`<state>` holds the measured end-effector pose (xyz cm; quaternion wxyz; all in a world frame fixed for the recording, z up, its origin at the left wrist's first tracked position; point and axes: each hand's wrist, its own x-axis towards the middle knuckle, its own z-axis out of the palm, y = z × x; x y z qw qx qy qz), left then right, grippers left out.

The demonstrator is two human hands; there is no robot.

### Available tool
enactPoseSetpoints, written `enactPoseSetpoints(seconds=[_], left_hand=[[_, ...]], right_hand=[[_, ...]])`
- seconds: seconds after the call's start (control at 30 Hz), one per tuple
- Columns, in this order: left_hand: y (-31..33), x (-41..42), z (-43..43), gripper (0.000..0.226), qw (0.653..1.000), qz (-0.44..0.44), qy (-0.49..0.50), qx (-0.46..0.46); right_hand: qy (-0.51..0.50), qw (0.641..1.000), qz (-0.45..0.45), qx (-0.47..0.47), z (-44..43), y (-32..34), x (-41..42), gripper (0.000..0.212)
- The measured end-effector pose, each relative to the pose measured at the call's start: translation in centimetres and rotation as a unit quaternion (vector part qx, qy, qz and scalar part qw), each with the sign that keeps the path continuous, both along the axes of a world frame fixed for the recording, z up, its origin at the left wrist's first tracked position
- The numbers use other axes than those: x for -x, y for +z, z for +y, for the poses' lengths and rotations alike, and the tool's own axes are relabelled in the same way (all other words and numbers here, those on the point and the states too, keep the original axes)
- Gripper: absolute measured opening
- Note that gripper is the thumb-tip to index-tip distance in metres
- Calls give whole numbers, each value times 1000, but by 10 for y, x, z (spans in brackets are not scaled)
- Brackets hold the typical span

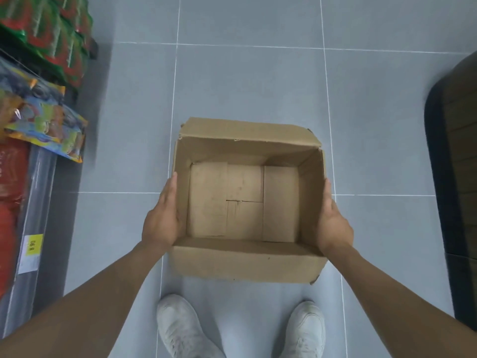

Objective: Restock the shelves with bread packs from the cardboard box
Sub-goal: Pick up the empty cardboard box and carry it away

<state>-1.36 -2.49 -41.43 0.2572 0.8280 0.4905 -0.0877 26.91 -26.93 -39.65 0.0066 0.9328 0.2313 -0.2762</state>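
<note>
Cardboard box [247, 262] pressed between left hand [162, 220], right hand [333, 223]; both flat against side walls.

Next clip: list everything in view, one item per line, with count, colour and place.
cardboard box: one, brown, empty, centre, between the hands
floor: grey tiles, pale joints, throughout
green-and-red packs: several, top left
multicoloured bag: at least one, left edge, overhanging
red packs: count unclear, lower left
clear shelf front: one, transparent, lower left
price label: one, yellow, on the clear shelf front
dark fixture: one, black-brown, right edge
shoes: two, white, bottom centre
left hand: against the box's left wall
right hand: against the box's right wall
</note>
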Motion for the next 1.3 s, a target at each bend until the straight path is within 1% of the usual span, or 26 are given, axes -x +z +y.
enactPoseSetpoints(seconds=[0.13, 0.3, 0.43, 0.57, 0.73, 0.87, 0.97, 1.13, 1.17, 1.3], left_hand=[[44, -1, 9, 103, 1000, -5, 4, 5], [139, -6, 22, 103, 1000, -7, 12, -2], [238, 1, 35, 107, 1000, -29, 1, 2], [353, 9, 52, 114, 999, -32, -9, -12], [517, 15, 63, 107, 998, -33, -13, -55], [617, 32, 68, 104, 993, -63, -6, -95], [670, 48, 67, 104, 991, -77, 5, -109], [736, 71, 50, 104, 988, -79, 55, -118], [746, 77, 44, 105, 987, -75, 69, -123], [781, 105, 16, 108, 976, -106, 133, -135]], right_hand=[[7, 1000, -6, -8, 6, 43, -5, 108], [18, 999, -15, -28, 18, 133, -11, 106], [29, 998, -17, -55, 29, 231, -13, 108], [37, 996, -29, -77, 41, 345, -15, 109], [56, 992, -38, -111, 56, 493, -14, 114], [90, 984, -63, -137, 69, 602, -11, 108], [119, 980, -70, -145, 78, 664, -9, 103], [179, 968, -73, -157, 98, 725, -19, 106], [199, 964, -76, -162, 103, 734, -21, 107], [286, 936, -62, -197, 132, 773, -20, 108]])
